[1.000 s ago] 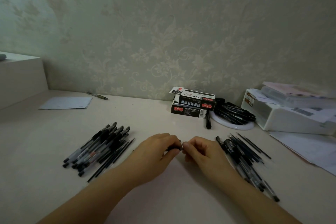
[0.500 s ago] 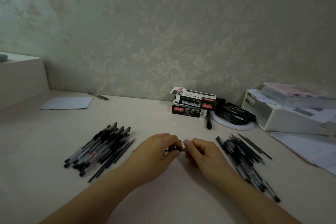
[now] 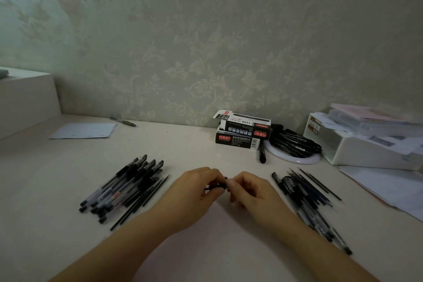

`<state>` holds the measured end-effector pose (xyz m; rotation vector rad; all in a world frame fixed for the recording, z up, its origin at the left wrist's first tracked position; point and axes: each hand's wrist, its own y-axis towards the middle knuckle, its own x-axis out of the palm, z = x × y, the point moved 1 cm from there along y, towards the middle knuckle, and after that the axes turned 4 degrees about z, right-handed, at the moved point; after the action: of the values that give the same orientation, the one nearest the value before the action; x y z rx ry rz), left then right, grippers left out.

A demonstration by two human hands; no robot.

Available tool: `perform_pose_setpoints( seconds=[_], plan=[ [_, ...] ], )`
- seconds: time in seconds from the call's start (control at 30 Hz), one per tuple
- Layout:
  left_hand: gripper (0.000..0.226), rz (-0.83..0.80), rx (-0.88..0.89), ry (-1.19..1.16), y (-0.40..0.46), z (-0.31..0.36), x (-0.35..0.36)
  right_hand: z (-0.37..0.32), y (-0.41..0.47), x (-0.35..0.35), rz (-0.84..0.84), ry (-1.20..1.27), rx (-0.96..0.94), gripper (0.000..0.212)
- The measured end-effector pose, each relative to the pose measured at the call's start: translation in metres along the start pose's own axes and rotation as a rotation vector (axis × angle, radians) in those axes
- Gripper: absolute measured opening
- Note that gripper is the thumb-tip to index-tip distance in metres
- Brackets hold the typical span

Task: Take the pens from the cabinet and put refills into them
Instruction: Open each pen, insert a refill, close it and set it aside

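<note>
Centrally, both hands' curled fingers (image 3: 231, 184) pinch a short, dark, blurred pen (image 3: 215, 186).

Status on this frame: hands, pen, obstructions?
Left hand and right hand both pinch one dark pen over the desk. Pen piles either side, nothing blocking.

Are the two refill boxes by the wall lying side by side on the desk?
No, one refill box is stacked on top of the other box, slightly askew.
</note>
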<state>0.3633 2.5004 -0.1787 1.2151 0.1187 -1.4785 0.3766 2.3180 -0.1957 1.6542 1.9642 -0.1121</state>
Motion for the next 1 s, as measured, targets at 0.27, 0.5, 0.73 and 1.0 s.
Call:
perform_pose_setpoints(
  seconds=[0.27,0.5,0.73,1.0],
  plan=[
    [0.004,0.027,0.026,0.011,0.002,0.002,-0.003,0.003,0.002,-0.002,-0.026,0.0,0.016,0.027],
    [0.024,0.118,-0.174,0.159,0.002,-0.016,0.005,0.002,0.004,0.002,0.169,0.041,0.075,0.03],
    [0.029,0.08,-0.244,0.257,0.008,-0.016,0.017,0.004,0.004,0.005,0.181,-0.016,0.089,0.019],
    [0.008,0.145,-0.181,0.098,0.007,-0.016,0.013,0.007,0.003,0.003,0.165,-0.101,0.096,0.025]
  ],
)
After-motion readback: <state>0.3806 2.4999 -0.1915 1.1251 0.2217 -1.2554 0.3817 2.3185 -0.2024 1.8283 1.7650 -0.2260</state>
